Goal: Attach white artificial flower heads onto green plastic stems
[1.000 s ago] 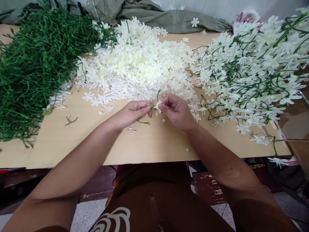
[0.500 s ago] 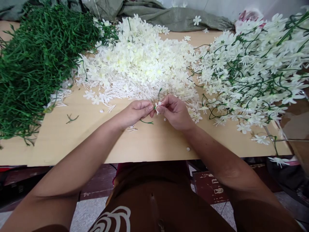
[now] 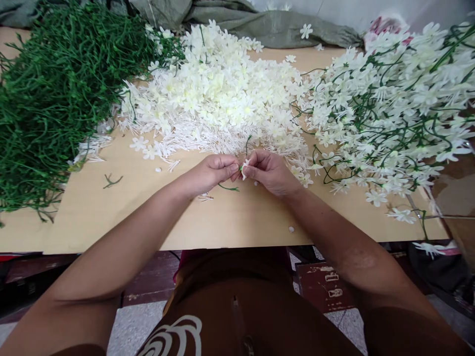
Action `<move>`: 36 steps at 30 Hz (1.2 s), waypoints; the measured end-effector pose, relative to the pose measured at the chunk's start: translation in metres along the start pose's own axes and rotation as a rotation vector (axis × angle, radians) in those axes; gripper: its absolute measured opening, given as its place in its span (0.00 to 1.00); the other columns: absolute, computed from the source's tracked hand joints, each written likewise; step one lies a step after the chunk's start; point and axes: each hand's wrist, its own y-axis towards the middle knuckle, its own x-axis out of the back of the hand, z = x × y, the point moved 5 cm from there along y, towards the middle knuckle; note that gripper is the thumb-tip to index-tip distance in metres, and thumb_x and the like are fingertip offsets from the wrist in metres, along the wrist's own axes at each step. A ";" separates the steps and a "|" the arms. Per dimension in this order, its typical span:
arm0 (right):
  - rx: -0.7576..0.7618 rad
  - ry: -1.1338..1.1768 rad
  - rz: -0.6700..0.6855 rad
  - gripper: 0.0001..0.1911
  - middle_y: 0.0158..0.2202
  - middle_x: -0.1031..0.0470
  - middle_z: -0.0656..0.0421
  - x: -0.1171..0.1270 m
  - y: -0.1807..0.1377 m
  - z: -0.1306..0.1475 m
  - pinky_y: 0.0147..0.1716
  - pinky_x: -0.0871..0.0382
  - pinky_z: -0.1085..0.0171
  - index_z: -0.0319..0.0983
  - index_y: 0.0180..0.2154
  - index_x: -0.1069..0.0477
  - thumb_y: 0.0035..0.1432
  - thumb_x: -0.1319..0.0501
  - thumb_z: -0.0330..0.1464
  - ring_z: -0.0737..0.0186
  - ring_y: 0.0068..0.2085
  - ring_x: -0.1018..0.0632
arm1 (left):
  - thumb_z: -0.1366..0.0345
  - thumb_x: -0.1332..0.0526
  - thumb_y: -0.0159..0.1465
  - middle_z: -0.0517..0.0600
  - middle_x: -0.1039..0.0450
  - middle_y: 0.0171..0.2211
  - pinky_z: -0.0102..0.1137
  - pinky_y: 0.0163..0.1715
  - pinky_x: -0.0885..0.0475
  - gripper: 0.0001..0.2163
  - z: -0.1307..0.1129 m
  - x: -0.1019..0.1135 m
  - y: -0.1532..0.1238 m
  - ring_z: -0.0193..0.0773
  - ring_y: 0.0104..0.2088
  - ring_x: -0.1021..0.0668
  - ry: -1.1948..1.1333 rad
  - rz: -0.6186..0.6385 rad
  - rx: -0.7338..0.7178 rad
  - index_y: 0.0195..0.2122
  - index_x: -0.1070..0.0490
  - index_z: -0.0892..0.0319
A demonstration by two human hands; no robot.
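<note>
My left hand (image 3: pixel 218 173) pinches a green artificial stem (image 3: pixel 230 188), whose tail sticks out below the fingers. Between my two hands, against the stem's tip, is a small white artificial flower (image 3: pixel 245 169). My right hand (image 3: pixel 272 172) is closed in a pinch on that flower, thumb against forefinger. The fingertips almost meet and cover part of the joint. Just beyond them lies a heap of loose white flower heads (image 3: pixel 222 94), with thin white stamens (image 3: pixel 211 136) along its near edge.
A large pile of green stems (image 3: pixel 70 94) fills the left. Stemmed white flowers (image 3: pixel 393 109) are massed on the right, some over the edge. One stem piece (image 3: pixel 112 181) lies on the wooden tabletop (image 3: pixel 222 227). Grey-green cloth (image 3: pixel 267 27) runs along the back.
Both hands stay together at nearly the same spot, and the flower has turned slightly between the fingers. The whole view has shifted a little.
</note>
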 end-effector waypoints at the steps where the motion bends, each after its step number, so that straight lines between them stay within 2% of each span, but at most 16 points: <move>1: -0.010 -0.003 0.012 0.24 0.21 0.29 0.66 -0.001 0.000 -0.001 0.26 0.36 0.70 0.38 0.22 0.35 0.35 0.24 0.43 0.74 0.24 0.31 | 0.47 0.38 0.58 0.42 0.45 0.17 0.27 0.20 0.49 0.21 0.000 0.000 0.001 0.27 0.19 0.43 -0.008 -0.006 0.003 0.22 0.36 0.60; 7: -0.003 -0.045 0.023 0.22 0.20 0.28 0.65 -0.003 -0.001 0.000 0.28 0.36 0.69 0.37 0.22 0.34 0.39 0.25 0.44 0.73 0.25 0.29 | 0.46 0.37 0.57 0.42 0.45 0.17 0.26 0.20 0.46 0.21 -0.004 0.000 0.002 0.28 0.20 0.40 0.007 0.012 0.012 0.21 0.36 0.60; 11: -0.019 -0.080 0.092 0.22 0.20 0.28 0.65 -0.004 -0.001 0.004 0.25 0.37 0.70 0.37 0.23 0.34 0.43 0.27 0.45 0.74 0.24 0.30 | 0.45 0.38 0.58 0.43 0.44 0.17 0.25 0.20 0.45 0.23 -0.009 0.000 0.001 0.28 0.21 0.39 0.052 0.041 0.000 0.20 0.36 0.60; 17: -0.091 -0.056 0.135 0.22 0.20 0.28 0.64 -0.001 0.001 0.005 0.23 0.38 0.71 0.37 0.22 0.34 0.40 0.26 0.45 0.74 0.23 0.30 | 0.51 0.37 0.59 0.42 0.44 0.17 0.26 0.23 0.42 0.20 -0.014 0.001 0.001 0.28 0.22 0.37 0.080 0.065 0.002 0.20 0.36 0.60; 23: -0.096 -0.086 0.083 0.23 0.19 0.29 0.65 0.002 -0.001 0.004 0.23 0.38 0.71 0.37 0.22 0.35 0.38 0.25 0.43 0.75 0.23 0.31 | 0.53 0.37 0.57 0.42 0.42 0.18 0.26 0.27 0.38 0.17 -0.011 0.002 0.003 0.29 0.24 0.35 0.123 0.094 0.019 0.20 0.36 0.60; 30: -0.073 -0.114 0.000 0.24 0.18 0.29 0.65 0.001 -0.002 0.002 0.23 0.39 0.70 0.37 0.20 0.35 0.35 0.24 0.44 0.74 0.22 0.31 | 0.60 0.39 0.57 0.41 0.43 0.18 0.25 0.26 0.39 0.13 -0.010 0.000 0.004 0.27 0.22 0.37 0.129 0.094 0.004 0.19 0.37 0.60; 36: -0.085 -0.127 0.020 0.23 0.18 0.29 0.65 0.000 -0.003 0.005 0.23 0.39 0.70 0.37 0.21 0.33 0.37 0.25 0.44 0.74 0.22 0.32 | 0.63 0.40 0.57 0.42 0.41 0.18 0.25 0.27 0.38 0.12 -0.013 0.000 0.004 0.27 0.22 0.37 0.160 0.116 0.054 0.19 0.36 0.60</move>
